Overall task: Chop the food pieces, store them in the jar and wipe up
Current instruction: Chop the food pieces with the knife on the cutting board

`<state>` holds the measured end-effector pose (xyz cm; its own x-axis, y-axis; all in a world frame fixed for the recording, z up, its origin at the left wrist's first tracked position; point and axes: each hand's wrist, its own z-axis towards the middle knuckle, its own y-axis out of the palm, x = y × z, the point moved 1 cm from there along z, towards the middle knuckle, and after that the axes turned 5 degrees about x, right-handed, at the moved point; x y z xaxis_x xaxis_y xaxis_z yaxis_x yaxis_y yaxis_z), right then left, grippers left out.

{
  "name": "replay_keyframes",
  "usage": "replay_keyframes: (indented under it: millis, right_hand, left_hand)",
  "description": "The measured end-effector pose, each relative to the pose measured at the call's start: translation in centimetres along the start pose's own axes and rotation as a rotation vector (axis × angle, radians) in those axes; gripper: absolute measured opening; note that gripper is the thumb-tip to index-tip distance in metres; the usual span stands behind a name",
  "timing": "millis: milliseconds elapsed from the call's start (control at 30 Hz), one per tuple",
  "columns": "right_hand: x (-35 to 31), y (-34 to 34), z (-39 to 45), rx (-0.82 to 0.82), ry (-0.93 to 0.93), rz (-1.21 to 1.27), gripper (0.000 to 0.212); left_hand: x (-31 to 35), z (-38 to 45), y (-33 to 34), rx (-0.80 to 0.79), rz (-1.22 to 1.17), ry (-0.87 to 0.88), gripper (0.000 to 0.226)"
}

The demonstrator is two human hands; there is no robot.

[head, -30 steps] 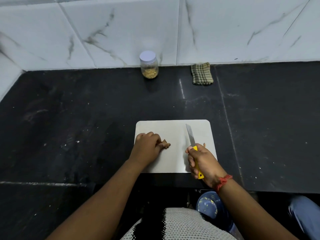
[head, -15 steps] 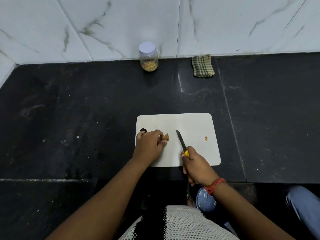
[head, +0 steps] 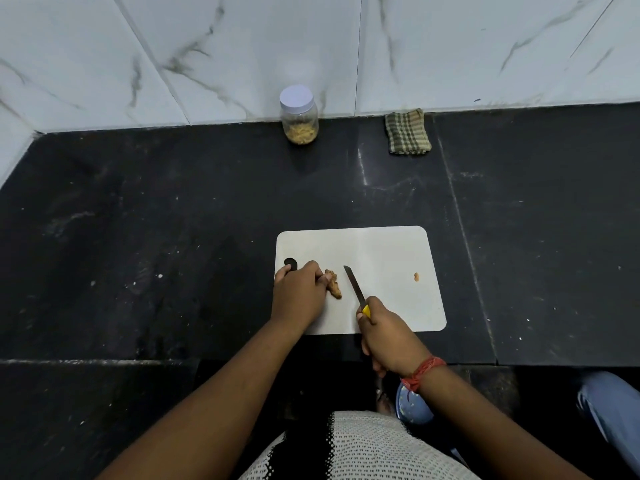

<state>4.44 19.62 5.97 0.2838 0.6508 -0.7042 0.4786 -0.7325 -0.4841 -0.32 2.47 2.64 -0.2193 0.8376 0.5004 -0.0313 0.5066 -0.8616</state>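
1. Black countertop [head: 173,220] carried the white cutting board [head: 388,244], its flat face serving for chopping.
2. Left hand [head: 299,294] pinned the food piece [head: 334,287] on the board, steadying it.
3. Right hand [head: 389,336] clasped the knife [head: 356,291], blade just beside the piece.
4. Lidded jar [head: 299,116] stood well apart, by the wall.

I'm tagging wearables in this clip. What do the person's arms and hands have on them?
Both forearms are bare, with no sleeves showing and no gloves. The left hand shows no rings, watch or band. The right hand has a red-orange thread band wound in several strands round the wrist. No other markings are visible on either arm.
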Motion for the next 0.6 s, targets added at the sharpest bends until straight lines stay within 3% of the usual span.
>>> replay_keyframes:
  millis: [367,600]
  right_hand:
    - [0.50,0.36,-0.56,0.046,-0.166,-0.348,0.005]
    - [0.48,0.40,-0.75,0.028,-0.185,-0.401,0.005]
  left_hand:
    - [-0.37,-0.07,0.52,0.032,-0.025,0.021,0.027]
    - [-0.40,-0.09,0.63,0.036,-0.012,0.027,0.026]
